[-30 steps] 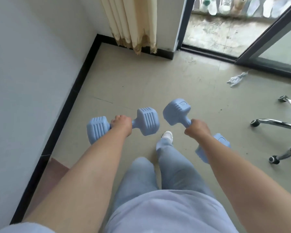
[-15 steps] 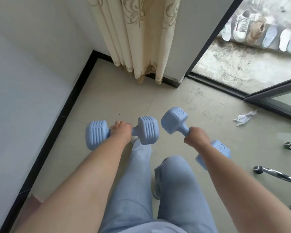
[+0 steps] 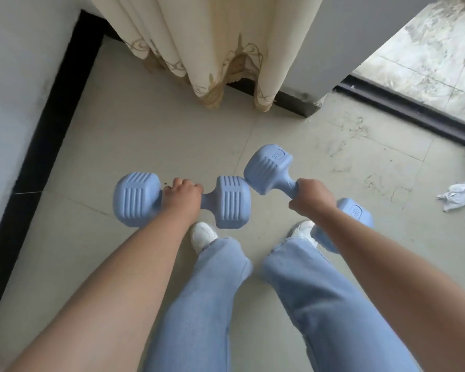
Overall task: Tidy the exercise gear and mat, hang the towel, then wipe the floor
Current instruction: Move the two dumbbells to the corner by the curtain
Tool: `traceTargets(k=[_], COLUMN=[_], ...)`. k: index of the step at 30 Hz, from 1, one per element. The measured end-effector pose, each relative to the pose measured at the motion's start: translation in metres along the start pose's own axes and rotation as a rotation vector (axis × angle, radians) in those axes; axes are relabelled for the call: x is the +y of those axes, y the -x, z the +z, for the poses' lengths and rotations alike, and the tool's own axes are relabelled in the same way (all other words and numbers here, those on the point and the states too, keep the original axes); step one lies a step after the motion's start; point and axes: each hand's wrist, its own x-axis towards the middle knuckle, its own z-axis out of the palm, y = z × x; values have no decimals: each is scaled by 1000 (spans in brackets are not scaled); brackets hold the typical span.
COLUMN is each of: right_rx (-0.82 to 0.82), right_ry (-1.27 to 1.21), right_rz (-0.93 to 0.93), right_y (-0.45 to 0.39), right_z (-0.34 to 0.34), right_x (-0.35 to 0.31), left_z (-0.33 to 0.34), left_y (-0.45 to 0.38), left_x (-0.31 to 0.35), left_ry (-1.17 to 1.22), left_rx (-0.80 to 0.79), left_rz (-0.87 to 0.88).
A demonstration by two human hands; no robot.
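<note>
Left hand (image 3: 181,196) clenched round handle of left blue dumbbell (image 3: 232,201), right hand (image 3: 313,201) grasping right blue dumbbell (image 3: 267,169), both above floor (image 3: 145,146), curtain (image 3: 212,44) far.

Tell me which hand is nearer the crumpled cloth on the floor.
Right. The right hand, gripping its dumbbell, is on the cloth's side of the body; the left hand, holding the other dumbbell, is farther off toward the wall.

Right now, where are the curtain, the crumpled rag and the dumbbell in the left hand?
curtain (image 3: 212,44), head view, on its cream folds.
rag (image 3: 459,196), head view, on its crumpled middle, lying on the floor.
left dumbbell (image 3: 232,201), head view, on the ribbed head right of the left hand (image 3: 181,196).
</note>
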Motion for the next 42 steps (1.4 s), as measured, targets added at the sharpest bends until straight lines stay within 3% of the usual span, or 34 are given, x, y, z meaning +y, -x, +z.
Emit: traceTargets(k=[6,16,27,42], right_rx=[52,291,450,449], right_ry=[75,110,60,235], right_rz=[-82,-260,-274,-281], right_y=[-128,-274,-297,-316], right_z=[37,42,25,9], right_x=[2,-18,-54,-67], left_z=[50,62,72,74], left_y=[-122,-260,-283,-286], left_x=[26,46,53,37], left_ry=[-80,-97,-78,-113], left_rx=[-8,180,241,280], left_rz=[32,57,86,136])
